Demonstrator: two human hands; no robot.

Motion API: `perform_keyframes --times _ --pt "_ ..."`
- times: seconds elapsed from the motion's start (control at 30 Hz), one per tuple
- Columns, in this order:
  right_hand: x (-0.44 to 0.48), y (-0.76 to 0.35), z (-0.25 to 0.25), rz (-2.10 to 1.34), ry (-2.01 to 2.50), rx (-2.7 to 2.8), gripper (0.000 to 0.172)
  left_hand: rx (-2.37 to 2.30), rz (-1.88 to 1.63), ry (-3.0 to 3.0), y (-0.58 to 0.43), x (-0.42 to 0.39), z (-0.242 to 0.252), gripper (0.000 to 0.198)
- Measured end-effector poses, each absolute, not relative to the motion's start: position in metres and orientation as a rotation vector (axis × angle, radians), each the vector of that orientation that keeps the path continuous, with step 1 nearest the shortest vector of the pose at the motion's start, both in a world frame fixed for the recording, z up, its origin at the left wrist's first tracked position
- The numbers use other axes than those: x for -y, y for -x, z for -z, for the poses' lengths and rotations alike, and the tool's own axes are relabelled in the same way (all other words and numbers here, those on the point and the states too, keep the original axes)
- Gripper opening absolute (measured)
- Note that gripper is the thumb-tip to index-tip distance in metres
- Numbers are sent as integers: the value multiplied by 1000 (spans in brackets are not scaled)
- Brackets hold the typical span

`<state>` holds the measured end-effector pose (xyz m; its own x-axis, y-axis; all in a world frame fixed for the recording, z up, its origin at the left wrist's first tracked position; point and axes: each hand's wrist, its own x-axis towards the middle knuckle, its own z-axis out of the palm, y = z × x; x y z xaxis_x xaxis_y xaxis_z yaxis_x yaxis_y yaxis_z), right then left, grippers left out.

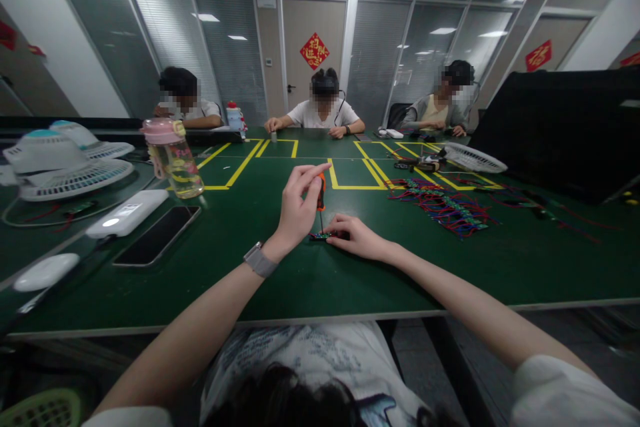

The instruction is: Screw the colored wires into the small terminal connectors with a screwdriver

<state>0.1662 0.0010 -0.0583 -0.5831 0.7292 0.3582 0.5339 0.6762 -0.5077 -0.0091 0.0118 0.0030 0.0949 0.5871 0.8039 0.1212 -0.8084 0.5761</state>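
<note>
My left hand [301, 200] is closed around the orange and black handle of a screwdriver [323, 195]. The screwdriver stands upright, and its thin shaft runs down to a small green circuit board [320, 237] on the table. Low on the table, my right hand [354, 237] has its fingers bent over the board's right end, pressing on it. A dark piece shows under those fingers, too covered to name. To the right lies a row of joined circuit boards [445, 205] with many red and blue wires.
On the left are a phone [157, 235], a white power bank [127, 213], a drink bottle [175, 160] and white fans [70, 167]. A black screen [560, 133] stands at right. Yellow tape [357, 187] marks the green table [280, 293]. Several people sit across.
</note>
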Motion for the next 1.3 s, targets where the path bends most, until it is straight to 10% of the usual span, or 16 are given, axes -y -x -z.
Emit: perform_keyframes --times 1.3 --pt "-1 -166 58 -470 966 2346 22 -654 -1750 -1926 7 -14 1 30"
